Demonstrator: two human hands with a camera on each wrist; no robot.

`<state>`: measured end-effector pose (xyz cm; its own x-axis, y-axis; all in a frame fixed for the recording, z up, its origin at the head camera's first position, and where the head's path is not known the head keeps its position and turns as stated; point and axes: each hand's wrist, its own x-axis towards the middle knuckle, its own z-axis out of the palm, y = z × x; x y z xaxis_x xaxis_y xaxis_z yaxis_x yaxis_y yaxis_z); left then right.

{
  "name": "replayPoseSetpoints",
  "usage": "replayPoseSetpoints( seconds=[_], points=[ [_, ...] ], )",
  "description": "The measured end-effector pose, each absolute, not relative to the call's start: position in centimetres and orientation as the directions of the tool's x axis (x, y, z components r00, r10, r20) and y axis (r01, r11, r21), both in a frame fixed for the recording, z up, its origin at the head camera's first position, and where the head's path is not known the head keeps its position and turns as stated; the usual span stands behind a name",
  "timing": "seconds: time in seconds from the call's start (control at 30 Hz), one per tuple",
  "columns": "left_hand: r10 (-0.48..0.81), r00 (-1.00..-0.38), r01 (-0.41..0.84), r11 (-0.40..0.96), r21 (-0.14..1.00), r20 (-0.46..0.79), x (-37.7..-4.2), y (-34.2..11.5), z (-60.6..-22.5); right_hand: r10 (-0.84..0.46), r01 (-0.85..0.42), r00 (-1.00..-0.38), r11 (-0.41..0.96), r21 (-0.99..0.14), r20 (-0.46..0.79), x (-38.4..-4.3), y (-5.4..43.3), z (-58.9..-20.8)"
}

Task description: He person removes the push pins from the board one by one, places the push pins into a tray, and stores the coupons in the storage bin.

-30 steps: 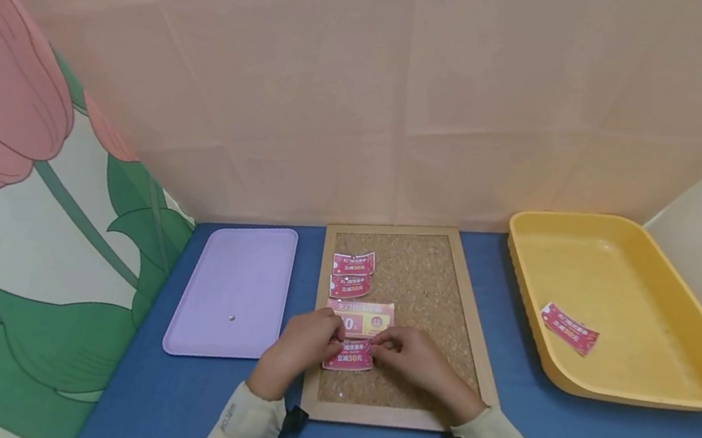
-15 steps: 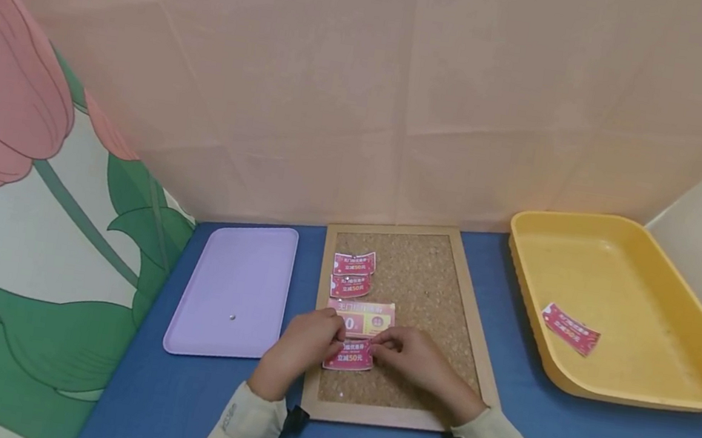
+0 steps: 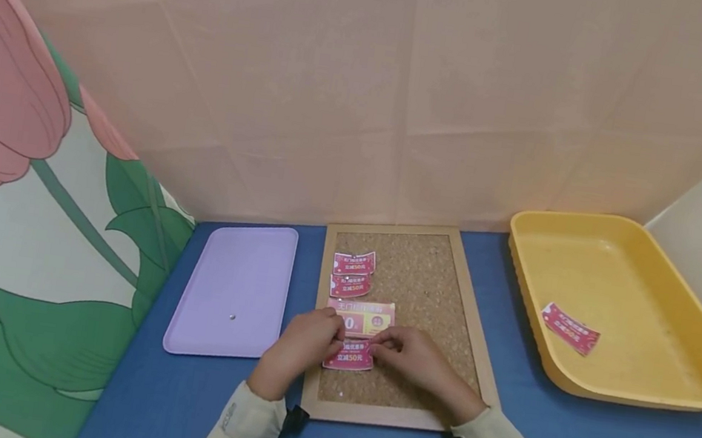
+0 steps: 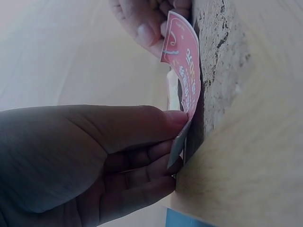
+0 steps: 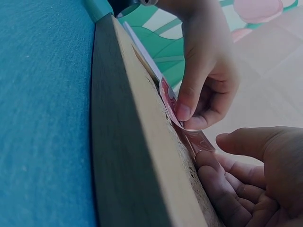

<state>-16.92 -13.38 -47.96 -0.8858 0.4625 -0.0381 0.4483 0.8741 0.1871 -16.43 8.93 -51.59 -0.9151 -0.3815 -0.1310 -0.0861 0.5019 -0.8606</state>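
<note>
A cork board [image 3: 428, 290] in a wooden frame lies flat on the blue table. On it are two small red coupons [image 3: 354, 263], a wider yellow and pink coupon [image 3: 365, 318], and nearest me a red coupon [image 3: 350, 358]. My left hand [image 3: 334, 340] pinches that nearest coupon's left edge, and my right hand [image 3: 376, 348] pinches its right edge. In the left wrist view the coupon [image 4: 183, 71] curls up off the cork under my thumb [image 4: 156, 125]. The right wrist view shows the same coupon [image 5: 169, 101] lifted from the board between both hands.
A lilac tray [image 3: 230, 262] left of the board holds one small pin [image 3: 231, 317]. A yellow tray [image 3: 651, 291] at the right holds another red coupon [image 3: 569, 329]. Peach walls close the back; a tulip-patterned panel stands on the left.
</note>
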Motion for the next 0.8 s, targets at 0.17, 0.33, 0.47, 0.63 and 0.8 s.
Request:
replayPoseSetpoints(
  seconds=[0.17, 0.33, 0.47, 0.63, 0.8],
  points=[
    [0.450, -0.892, 0.428, 0.872, 0.239, -0.046, -16.98, -13.51, -48.02, -0.384, -0.084, -0.914, 0.499, -0.863, -0.133, -16.41, 8.92, -51.59],
    [0.453, -0.890, 0.430, 0.871, 0.239, -0.048, -16.98, -13.51, -48.01, -0.380, -0.084, -0.915, 0.505, -0.859, -0.134, -16.44, 8.89, -51.58],
    [0.455, -0.889, 0.433, 0.871, 0.230, -0.048, -16.95, -13.41, -47.92, -0.381, -0.092, -0.916, 0.509, -0.856, -0.128, -16.42, 8.89, -51.53],
    [0.466, -0.883, 0.447, 0.869, 0.210, -0.048, -16.99, -13.35, -47.84, -0.381, -0.096, -0.916, 0.513, -0.853, -0.126, -16.36, 8.93, -51.41],
    [0.476, -0.878, 0.460, 0.868, 0.186, -0.052, -17.04, -13.36, -47.82, -0.385, -0.102, -0.914, 0.520, -0.848, -0.126, -16.42, 8.94, -51.48]
  ],
)
